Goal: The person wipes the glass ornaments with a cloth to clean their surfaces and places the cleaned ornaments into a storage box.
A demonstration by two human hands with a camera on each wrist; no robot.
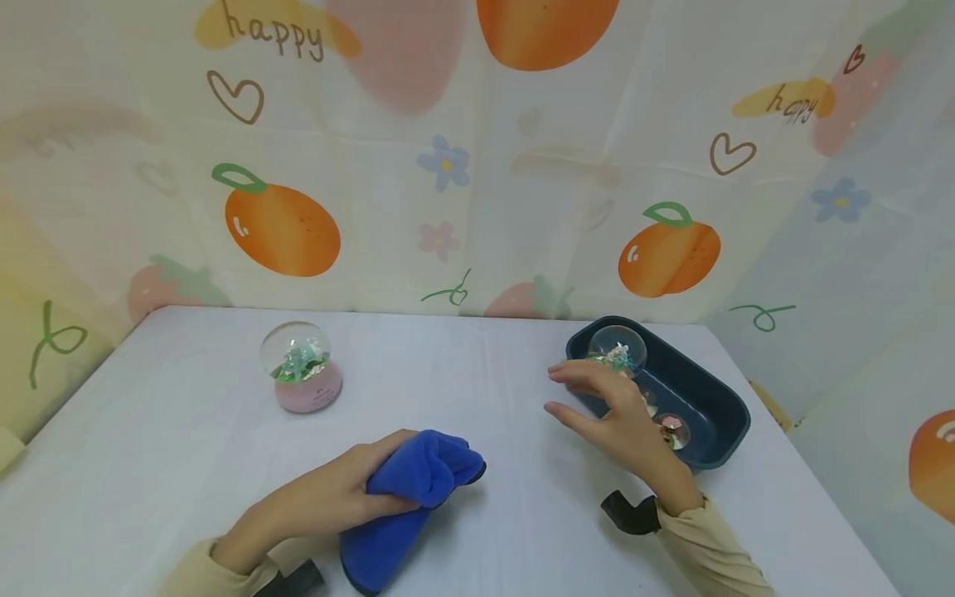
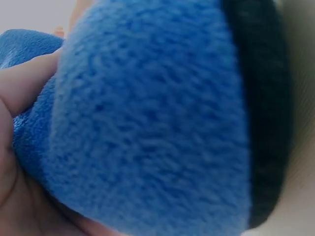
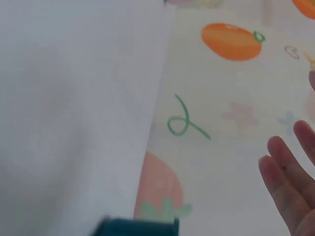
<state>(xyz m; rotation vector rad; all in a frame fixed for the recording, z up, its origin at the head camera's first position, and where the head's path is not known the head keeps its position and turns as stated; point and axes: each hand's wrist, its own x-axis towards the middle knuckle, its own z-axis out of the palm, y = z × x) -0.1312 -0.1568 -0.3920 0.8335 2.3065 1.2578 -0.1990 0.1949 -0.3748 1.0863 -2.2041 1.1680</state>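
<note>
A bunched blue cloth [image 1: 425, 468] with a dark edge is gripped in my left hand [image 1: 336, 489], at the front middle of the table. Close up in the left wrist view, the fuzzy cloth [image 2: 147, 123] covers most of the picture. My right hand [image 1: 619, 414] overlaps the left side of a dark blue tray [image 1: 716, 398], thumb and fingers apart with nothing between them. In the right wrist view, its fingers [image 3: 290, 182] are spread. Behind that hand, a snow globe [image 1: 619, 344] and smaller glass globes [image 1: 674, 431] sit in the tray, partly hidden.
Toward the back left of the white table [image 1: 477, 373] stands a snow globe with a pink base [image 1: 309, 388]. A patterned cloth backdrop [image 1: 522, 207] rises behind the table's far edge and along its right side.
</note>
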